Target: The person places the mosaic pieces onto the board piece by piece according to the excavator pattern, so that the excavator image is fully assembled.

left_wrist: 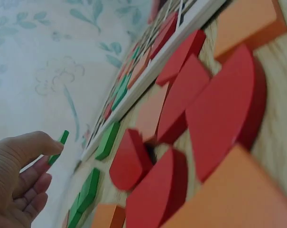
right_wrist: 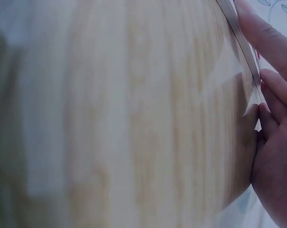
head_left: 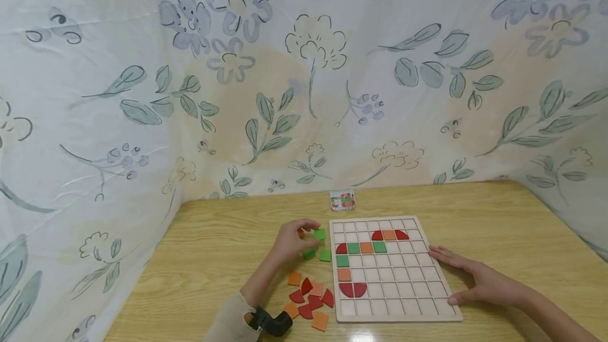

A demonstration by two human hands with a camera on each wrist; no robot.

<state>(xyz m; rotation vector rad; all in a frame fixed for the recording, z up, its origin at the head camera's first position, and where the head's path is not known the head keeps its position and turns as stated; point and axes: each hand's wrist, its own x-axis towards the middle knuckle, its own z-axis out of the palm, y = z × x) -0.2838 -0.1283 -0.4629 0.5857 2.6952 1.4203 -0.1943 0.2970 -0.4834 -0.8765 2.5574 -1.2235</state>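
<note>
No text, brand or number can be read; the small card (head_left: 342,201) at 11 o'clock from the grid board (head_left: 404,307) shows a tiny coloured pattern.

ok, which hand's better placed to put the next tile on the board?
Left, most likely. The left hand pinches a green tile just beyond the board's left edge; the right hand holds no tile and touches the right edge.

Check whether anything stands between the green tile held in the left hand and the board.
Nothing visible does: the held tile, pinched by the left hand, is just left of the board, with bare squares on that side. A loose green tile lies lower in the head view, seemingly off the direct path.
</note>
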